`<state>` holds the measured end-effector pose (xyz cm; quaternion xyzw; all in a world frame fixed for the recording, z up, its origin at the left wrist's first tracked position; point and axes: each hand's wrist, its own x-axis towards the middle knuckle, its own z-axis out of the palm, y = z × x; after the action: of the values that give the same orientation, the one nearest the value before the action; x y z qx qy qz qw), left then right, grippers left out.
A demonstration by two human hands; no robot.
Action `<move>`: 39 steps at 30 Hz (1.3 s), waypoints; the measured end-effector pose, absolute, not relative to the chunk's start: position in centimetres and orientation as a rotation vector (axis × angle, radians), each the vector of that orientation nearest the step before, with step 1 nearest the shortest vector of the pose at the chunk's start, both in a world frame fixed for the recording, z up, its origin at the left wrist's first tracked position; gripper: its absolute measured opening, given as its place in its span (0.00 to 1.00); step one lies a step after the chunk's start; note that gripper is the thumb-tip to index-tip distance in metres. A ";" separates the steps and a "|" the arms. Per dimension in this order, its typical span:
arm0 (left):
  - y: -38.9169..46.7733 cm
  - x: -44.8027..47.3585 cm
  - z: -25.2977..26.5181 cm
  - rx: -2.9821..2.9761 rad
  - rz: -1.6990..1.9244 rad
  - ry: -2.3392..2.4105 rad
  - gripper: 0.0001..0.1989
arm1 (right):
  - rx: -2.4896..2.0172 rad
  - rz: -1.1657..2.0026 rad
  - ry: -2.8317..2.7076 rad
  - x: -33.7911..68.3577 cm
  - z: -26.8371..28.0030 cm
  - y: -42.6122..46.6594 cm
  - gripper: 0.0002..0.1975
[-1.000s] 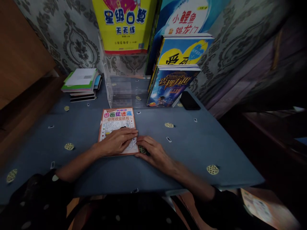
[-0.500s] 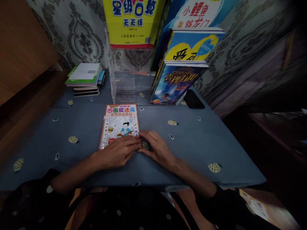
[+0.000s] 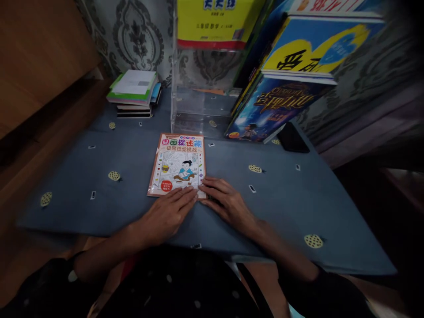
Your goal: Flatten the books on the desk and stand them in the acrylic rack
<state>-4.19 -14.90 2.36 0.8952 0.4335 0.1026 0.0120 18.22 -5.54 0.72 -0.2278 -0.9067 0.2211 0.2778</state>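
Note:
A thin picture-puzzle book (image 3: 177, 154) with an orange-brown border and a seated cartoon figure on its cover lies face up on the table. My left hand (image 3: 167, 215) rests with its fingers stretched out across the book's lower edge. At the lower right corner, my right hand (image 3: 230, 204) has its fingertips touching the cover's right edge, the thumb a little below them. The two hands' fingertips almost meet there. Neither hand lifts the book, and the fingers cover part of its bottom edge.
A clear plastic stand (image 3: 174, 99) holds a yellow workbook (image 3: 215, 28). Beside it stand a blue-and-yellow book (image 3: 318, 44) and a dark blue book (image 3: 274, 108). A black phone (image 3: 293, 137) lies at right, a stack of books (image 3: 134, 92) at back left. A blue cloth (image 3: 281, 198) covers the table.
The view has shifted, so things appear lower and farther right. My left hand has slid down off the cover, showing more of its lower part. My right hand has come onto the book's corner.

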 end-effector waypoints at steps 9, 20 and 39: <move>-18.5 -8.0 2.7 2.755 0.366 1.542 0.30 | -0.613 0.470 -2.541 18.2 1.0 -5.8 0.15; -20.4 -9.7 2.1 2.668 0.491 1.787 0.30 | -0.375 0.595 -2.791 12.7 3.4 -7.6 0.21; -19.5 -9.0 2.7 2.659 0.618 1.873 0.21 | -0.386 0.414 -2.856 2.8 1.3 1.9 0.25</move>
<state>-8.96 -19.54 2.65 0.8002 0.5639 0.1861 -0.0845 2.76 1.91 1.32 -0.1318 -0.9744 0.1412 0.1149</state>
